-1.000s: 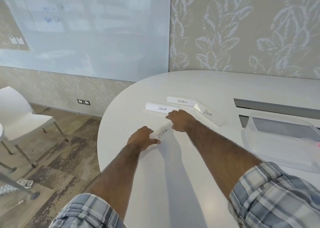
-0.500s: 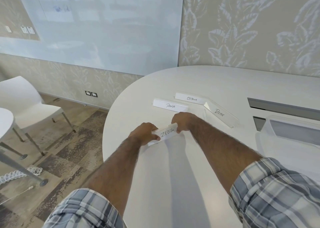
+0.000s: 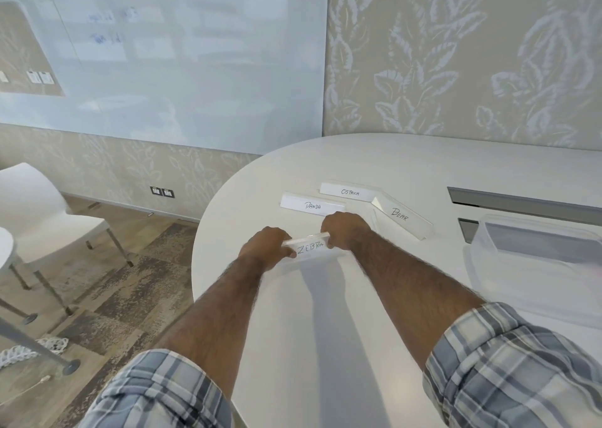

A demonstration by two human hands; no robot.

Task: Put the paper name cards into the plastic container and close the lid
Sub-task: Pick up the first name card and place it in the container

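so the person's got the ZEBRA card pinched by its two ends, left hand on one end, right hand on the other, fingers curled shut around the card with the writing facing up toward them. Holding it at both ends makes sense to me, it's a long folded strip of paper and grabbing the middle would probably crush the tent shape. Can't really tell if it's fully lifted or just tipped on the table, there's a shadow right under it

The other three are well within reach, sitting just behind the hands: PANDA card, OSTRICH card and BEAR card, the last one angled and touching the end of OSTRICH. None of them in the box yet

The plastic container is off to the right on the same table, clear, looks open on top. I don't see the lid for sure. My guess is ZEBRA swings over there next
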